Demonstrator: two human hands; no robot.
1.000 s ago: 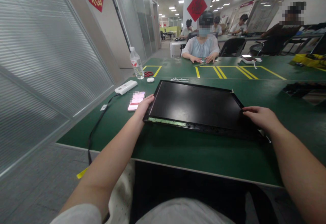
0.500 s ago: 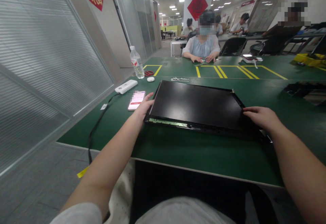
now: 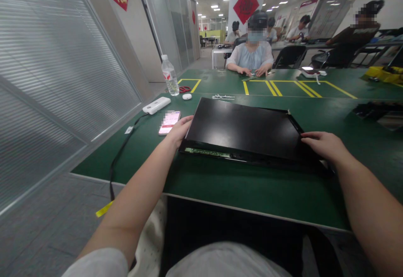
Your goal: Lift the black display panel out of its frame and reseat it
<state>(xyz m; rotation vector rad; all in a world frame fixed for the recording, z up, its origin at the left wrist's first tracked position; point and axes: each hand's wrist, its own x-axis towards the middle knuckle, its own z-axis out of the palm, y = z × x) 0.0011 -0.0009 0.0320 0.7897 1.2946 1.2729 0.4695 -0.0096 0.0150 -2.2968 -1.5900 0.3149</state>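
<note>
A black LCD panel (image 3: pixel 245 130) lies over a black frame (image 3: pixel 252 162) on the green table, its left end tilted up off the frame. Along the near left side a strip of green circuit board (image 3: pixel 206 152) shows below the panel. My left hand (image 3: pixel 181 128) is closed on the panel's left edge, with some fingertips hidden beneath it. At the opposite end, my right hand (image 3: pixel 324 143) pinches the right edge, thumb underneath and partly hidden.
Left of the panel lie a phone (image 3: pixel 170 123), a white power strip (image 3: pixel 156 105) with a black cable, and a white earbud case (image 3: pixel 187 96). A water bottle (image 3: pixel 170 77) and red scissors (image 3: pixel 184 89) stand farther back. Across the table sits a co-worker (image 3: pixel 250 54).
The left end of the LCD panel has risen a little, widening the gap above the frame. My left hand has moved up with it; my right hand stays nearly still.
</note>
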